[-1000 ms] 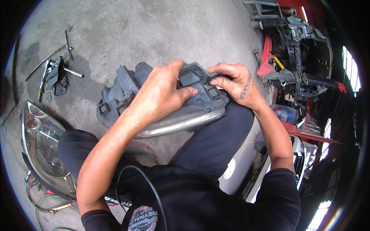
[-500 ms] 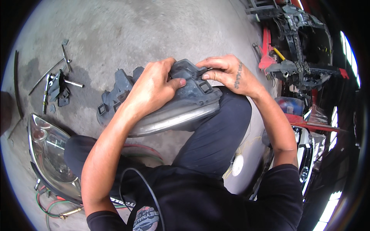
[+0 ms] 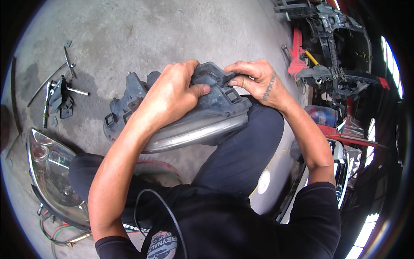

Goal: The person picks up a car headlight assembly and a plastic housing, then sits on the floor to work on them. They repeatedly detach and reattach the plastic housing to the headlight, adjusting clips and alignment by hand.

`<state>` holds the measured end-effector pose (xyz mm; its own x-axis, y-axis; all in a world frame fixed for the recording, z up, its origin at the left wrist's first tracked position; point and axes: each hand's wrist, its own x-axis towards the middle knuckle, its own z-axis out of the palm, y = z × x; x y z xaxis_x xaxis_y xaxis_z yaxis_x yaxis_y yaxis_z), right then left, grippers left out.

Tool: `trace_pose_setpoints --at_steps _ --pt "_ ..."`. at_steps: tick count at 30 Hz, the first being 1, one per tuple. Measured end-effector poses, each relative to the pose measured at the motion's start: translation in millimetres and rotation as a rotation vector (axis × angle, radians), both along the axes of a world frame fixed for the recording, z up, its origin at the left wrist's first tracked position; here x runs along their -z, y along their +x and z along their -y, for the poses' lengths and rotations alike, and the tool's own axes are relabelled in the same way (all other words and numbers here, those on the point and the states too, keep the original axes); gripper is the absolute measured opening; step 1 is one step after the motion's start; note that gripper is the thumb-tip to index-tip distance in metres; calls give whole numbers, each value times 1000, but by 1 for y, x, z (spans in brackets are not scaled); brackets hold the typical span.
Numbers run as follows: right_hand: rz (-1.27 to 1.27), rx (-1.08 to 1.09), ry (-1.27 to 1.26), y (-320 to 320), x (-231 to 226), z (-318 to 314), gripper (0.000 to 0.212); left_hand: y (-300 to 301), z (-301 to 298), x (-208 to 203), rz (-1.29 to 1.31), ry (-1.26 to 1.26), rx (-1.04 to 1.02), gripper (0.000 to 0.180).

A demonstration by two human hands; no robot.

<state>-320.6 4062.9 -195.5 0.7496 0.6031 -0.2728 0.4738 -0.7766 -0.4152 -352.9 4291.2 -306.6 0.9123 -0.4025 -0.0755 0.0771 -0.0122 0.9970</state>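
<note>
A car headlight [image 3: 202, 125] with a dark plastic housing rests against my right thigh, its clear lens edge turned toward me. My left hand [image 3: 174, 93] lies over the top of the housing, thumb pressed on its back and fingers curled over the far edge. At the housing's upper right corner, my right hand [image 3: 254, 80] pinches a dark plastic tab between thumb and forefinger. The far side of the headlight and the left fingertips are hidden.
A second headlight [image 3: 56, 168] lies on the floor at my left. Beyond it are a ratchet [image 3: 46, 108], metal bars and broken black plastic pieces [image 3: 60, 97]. Red and green hoses with a brass torch [image 3: 79, 238] lie lower left. Vehicle parts and a red stand [image 3: 297, 52] are at right.
The headlight and both hands have shifted slightly; its upper corner sits a little higher in view. The grip of both hands looks the same.
</note>
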Motion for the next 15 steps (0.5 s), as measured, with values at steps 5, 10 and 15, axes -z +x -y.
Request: trace_pose_setpoints --at_steps 5,10,15 --pt "92 -119 61 4 6 7 24 1 2 5 80 54 22 31" --pt "144 -110 18 0 5 4 24 4 1 5 94 58 42 33" --pt "173 -97 67 -1 10 4 23 8 4 5 96 85 58 31"
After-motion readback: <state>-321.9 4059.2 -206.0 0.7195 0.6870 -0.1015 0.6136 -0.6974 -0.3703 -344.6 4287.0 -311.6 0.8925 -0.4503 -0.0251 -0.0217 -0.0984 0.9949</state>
